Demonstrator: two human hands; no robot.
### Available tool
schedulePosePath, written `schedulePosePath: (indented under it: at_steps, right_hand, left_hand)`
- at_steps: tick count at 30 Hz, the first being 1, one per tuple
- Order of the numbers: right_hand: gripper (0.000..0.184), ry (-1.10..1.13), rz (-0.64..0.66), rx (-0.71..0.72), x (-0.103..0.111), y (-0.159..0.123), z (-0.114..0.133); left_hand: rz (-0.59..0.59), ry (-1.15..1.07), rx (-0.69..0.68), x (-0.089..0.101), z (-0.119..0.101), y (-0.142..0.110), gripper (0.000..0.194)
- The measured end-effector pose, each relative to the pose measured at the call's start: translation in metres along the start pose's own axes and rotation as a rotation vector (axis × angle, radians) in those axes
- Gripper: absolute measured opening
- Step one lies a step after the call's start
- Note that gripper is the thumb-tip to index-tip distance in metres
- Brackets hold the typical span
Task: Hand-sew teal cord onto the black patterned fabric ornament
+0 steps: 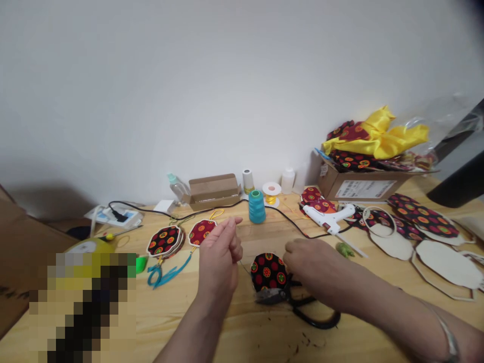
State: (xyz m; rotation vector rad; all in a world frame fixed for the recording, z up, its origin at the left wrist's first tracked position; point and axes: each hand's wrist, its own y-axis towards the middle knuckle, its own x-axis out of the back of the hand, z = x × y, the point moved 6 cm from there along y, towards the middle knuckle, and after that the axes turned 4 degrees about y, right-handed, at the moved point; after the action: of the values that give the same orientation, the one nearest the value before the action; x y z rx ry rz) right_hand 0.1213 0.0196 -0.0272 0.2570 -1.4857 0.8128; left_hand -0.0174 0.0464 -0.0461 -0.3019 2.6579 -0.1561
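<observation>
My left hand [223, 247] is closed in a pinch above the table, left of centre. A thin thread [245, 267] runs down from it towards a round patch of black patterned fabric [267, 272]. My right hand [312, 264] has its fingers bent together at the right edge of that patch; what they hold, if anything, is hidden. Below it lie scissors [319, 322] with black handles, their dark blades along the patch's lower edge. A teal spool of thread [257, 207] stands upright beyond both hands.
Finished fabric pieces with teal tassels [170, 275] lie left. A white glue gun [330, 218] with a black cord rests right of centre, beside pale blank shapes [448, 264]. At the back stand an open cardboard box [328, 184] of fabric, a narrow carton [214, 194] and bottles.
</observation>
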Motion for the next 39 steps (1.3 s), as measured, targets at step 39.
schedulePosePath:
  at_steps: [39]
  right_hand:
    - [0.008, 1.421, -0.513, 0.380, 0.110, 0.083, -0.036]
  left_hand:
    - [-0.030, -0.107, -0.038, 0.006, -0.006, 0.000, 0.021]
